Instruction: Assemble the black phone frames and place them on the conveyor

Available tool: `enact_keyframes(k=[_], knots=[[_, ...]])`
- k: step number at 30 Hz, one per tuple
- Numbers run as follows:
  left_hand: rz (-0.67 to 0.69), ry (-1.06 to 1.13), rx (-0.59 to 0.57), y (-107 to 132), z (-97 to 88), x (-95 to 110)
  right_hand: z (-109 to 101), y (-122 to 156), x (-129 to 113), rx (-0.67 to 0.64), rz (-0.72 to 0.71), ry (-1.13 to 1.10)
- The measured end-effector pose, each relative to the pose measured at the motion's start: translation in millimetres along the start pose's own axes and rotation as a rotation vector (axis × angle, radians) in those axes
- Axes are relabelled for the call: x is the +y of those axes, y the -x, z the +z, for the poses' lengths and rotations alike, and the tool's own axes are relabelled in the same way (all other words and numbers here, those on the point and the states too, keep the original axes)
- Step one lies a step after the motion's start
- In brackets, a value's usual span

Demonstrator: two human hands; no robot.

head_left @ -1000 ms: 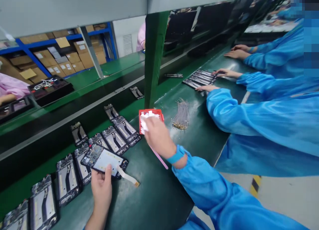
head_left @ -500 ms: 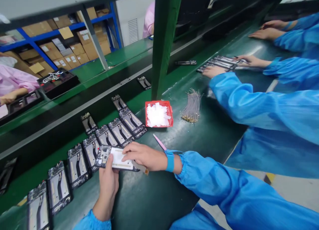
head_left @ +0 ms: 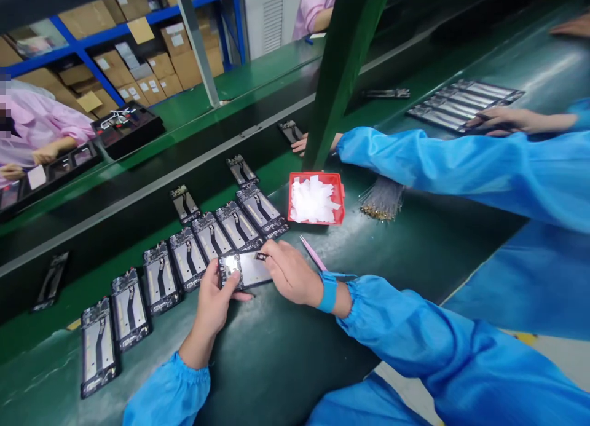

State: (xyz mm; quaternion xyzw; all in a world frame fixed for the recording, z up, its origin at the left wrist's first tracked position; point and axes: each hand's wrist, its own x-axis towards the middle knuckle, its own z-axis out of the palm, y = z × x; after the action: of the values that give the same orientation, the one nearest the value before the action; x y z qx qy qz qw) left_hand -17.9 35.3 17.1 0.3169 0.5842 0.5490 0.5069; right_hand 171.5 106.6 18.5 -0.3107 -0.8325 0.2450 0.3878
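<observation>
Both my hands hold one phone frame (head_left: 246, 269) just above the green bench. My left hand (head_left: 216, 300) grips its left end with the thumb across the camera corner. My right hand (head_left: 290, 272) closes on its right end, fingertips pressed at the top edge, with pink tweezers (head_left: 312, 262) sticking out behind the palm. A blue strap circles my right wrist. A row of several open phone frames (head_left: 184, 263) lies to the left of my hands. A red tray (head_left: 338, 195) of white pieces sits just beyond my right hand.
A bundle of thin gold-tipped cables (head_left: 381, 201) lies right of the red tray. A neighbour's blue sleeve (head_left: 437, 168) reaches across towards the green post (head_left: 343, 75). More phone frames (head_left: 184, 203) ride the dark belt. A person in pink (head_left: 41, 128) works opposite.
My right hand left the red tray and came back to the phone frame. The frame's loose ribbon cable no longer hangs out. The neighbour's arm reached towards the post.
</observation>
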Motion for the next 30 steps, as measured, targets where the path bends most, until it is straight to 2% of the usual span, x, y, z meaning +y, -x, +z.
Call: enact_keyframes(k=[3, 6, 9, 14, 23, 30], knots=[[0.019, -0.026, -0.079, 0, -1.3, -1, 4, -1, 1, 0.032, -0.017, 0.028], [0.017, 0.003, -0.102, 2, 0.0, -3, 10, 1, 2, 0.015, -0.118, 0.012], [0.039, -0.028, -0.058, 3, 1.9, -7, 11, 4, 2, -0.019, -0.206, 0.085], [0.057, -0.052, -0.011, 4, 3.7, -12, 6, 3, 0, -0.071, -0.255, 0.229], [0.060, -0.054, -0.029, 7, 3.7, -11, 5, 2, 0, 0.021, -0.315, 0.157], [0.063, -0.062, -0.010, 8, 5.6, -10, 5, 3, 1, 0.002, -0.326, 0.147]])
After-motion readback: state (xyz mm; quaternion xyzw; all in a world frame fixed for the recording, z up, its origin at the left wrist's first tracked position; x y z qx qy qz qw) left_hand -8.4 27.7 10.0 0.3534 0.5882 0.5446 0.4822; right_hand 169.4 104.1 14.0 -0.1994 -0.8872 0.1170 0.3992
